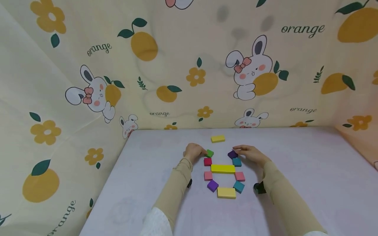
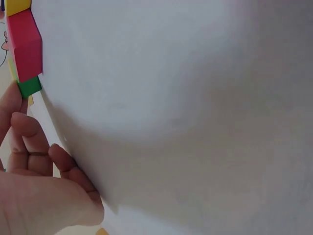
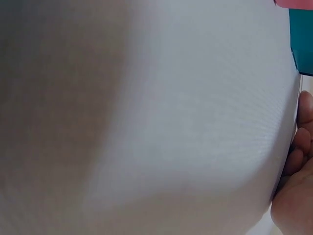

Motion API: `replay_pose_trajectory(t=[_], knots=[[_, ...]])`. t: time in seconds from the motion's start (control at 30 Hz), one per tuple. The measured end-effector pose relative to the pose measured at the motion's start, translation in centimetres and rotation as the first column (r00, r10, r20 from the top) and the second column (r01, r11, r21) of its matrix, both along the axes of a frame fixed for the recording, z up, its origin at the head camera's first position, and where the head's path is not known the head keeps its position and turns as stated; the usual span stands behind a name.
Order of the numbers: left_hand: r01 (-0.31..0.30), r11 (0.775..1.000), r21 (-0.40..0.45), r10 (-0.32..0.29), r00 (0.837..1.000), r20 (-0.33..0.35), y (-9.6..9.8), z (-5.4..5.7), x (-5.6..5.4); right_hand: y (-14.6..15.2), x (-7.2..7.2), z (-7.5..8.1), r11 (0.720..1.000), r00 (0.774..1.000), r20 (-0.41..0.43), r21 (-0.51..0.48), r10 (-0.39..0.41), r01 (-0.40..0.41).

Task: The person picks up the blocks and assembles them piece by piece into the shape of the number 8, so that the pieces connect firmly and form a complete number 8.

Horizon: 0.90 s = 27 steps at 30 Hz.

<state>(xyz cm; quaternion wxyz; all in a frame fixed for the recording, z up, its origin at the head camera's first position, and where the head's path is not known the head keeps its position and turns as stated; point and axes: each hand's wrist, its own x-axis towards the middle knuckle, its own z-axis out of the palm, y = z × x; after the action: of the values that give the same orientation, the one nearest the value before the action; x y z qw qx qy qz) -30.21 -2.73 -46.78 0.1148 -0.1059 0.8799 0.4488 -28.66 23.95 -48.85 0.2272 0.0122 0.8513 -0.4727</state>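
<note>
My left hand [image 1: 194, 152] is at the upper left of a ring of blocks, its fingertips pinching a green block [image 1: 209, 153]. The left wrist view shows a fingertip against that green block [image 2: 30, 87], just past a red block [image 2: 27, 46], while the other fingers curl. Opposite, my right hand [image 1: 251, 154] holds a dark purple block [image 1: 232, 154] at its fingertips, above a teal block [image 1: 237, 162]. In the right wrist view the curled fingers [image 3: 303, 142] show at the edge, and the purple block is out of sight.
A long yellow block [image 1: 222, 169] spans the middle. Below it are pink blocks [image 1: 208, 176], a violet block [image 1: 212, 186], another teal block [image 1: 239, 186] and a pale yellow block [image 1: 226, 193]. Another yellow block [image 1: 218, 139] lies farther back, before the patterned cloth [image 1: 177, 72].
</note>
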Motion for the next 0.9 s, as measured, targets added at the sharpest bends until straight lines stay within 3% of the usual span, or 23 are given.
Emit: replay_pose_trajectory(t=[0.17,0.5,0.9], knots=[[0.063,0.998,-0.012,-0.063,0.998,-0.003,-0.2,-0.3,-0.3,0.0,0.1,0.2,1.000,1.000,-0.018,-0.009,0.012,-0.012],[0.129,0.991,0.035,-0.129,0.992,-0.018,-1.0,-0.5,-0.6,-0.3,-0.1,0.3,1.000,0.999,-0.033,-0.012,0.025,-0.025],[0.162,0.986,0.040,-0.161,0.986,-0.035,-1.3,-0.9,-0.4,-0.4,-0.1,0.1,0.999,0.999,-0.043,0.018,0.028,-0.027]])
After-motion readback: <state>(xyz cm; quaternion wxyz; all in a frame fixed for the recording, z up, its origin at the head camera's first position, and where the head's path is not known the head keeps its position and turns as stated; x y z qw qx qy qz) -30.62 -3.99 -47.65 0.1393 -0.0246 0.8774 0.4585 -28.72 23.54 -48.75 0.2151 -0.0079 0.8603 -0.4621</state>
